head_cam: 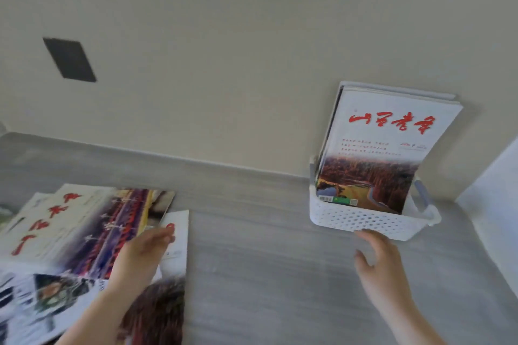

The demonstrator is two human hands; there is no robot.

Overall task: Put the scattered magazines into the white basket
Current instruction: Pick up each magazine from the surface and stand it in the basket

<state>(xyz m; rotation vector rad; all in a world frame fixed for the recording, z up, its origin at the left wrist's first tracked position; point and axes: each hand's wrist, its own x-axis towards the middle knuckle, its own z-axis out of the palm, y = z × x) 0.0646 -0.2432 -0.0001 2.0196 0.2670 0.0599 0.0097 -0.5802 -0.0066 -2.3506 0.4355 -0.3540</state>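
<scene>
The left hand (145, 249) lies on the pile of magazines (84, 232) at the left of the worktop (266, 260), its fingers curled at the near corner of the top magazine (92, 221), whose right edge looks lifted off the white one (175, 246) under it; whether the fingers already pinch that corner or only press on it I cannot tell, since the picture is blurred there. More covers fan out below and to the left, overlapping; none is clear of the rest.

The right hand (381, 266) is open and holds nothing, fingertips reaching to the near wall of the basket (361, 221); touching or just short, I cannot say. The basket stands against the wall (224, 50); several magazines already stand in it, leaning back, the front one (386, 148) rising well above its rim.

By my judgement the risks are these: the overlapped covers may drag together, so one lift brings two or sends a loose one sliding off the left edge; a corner grip lets a limp magazine droop and fold; the tall, leaning stack makes the light basket top-heavy, so a careless push while slotting in another could tip or shove it unless the right hand steadies it.
</scene>
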